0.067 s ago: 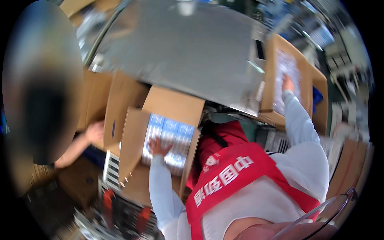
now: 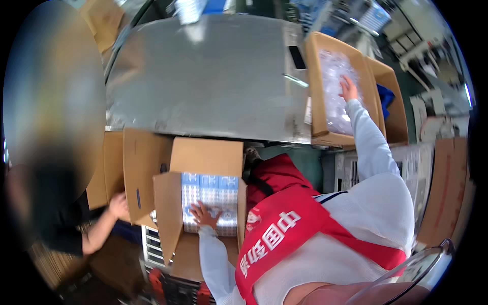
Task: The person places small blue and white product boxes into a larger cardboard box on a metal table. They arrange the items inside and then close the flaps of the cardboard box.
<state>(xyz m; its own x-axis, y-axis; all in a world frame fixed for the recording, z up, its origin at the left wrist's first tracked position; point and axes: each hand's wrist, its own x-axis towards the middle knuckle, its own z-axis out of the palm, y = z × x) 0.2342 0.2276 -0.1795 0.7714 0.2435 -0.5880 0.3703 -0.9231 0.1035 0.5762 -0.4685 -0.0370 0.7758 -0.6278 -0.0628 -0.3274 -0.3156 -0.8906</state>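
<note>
My left hand [image 2: 205, 216] lies with its fingers spread on the rows of small blue-and-white packs [image 2: 218, 195] inside an open cardboard carton [image 2: 206, 155] in front of me. The packs take up the far part of the carton, and brown cardboard shows at its near end. Out to the right, my right hand [image 2: 348, 90] reaches into a cardboard box [image 2: 316, 101] of crumpled clear plastic pieces [image 2: 333, 71]. Its fingers are apart and touch or hover just over the plastic; I see nothing gripped in them.
A large metal table [image 2: 203, 76] stands ahead, with a dark phone [image 2: 297, 57] near its right edge. Another box [image 2: 399, 109] holds something blue. At left, a co-worker's hand [image 2: 118, 206] touches another open carton [image 2: 140, 173]. Flat cardboard [image 2: 445, 193] stands at far right.
The whole view has turned, and the picture is sharper. My left hand stays on the packs. My right hand stays at the box of clear plastic.
</note>
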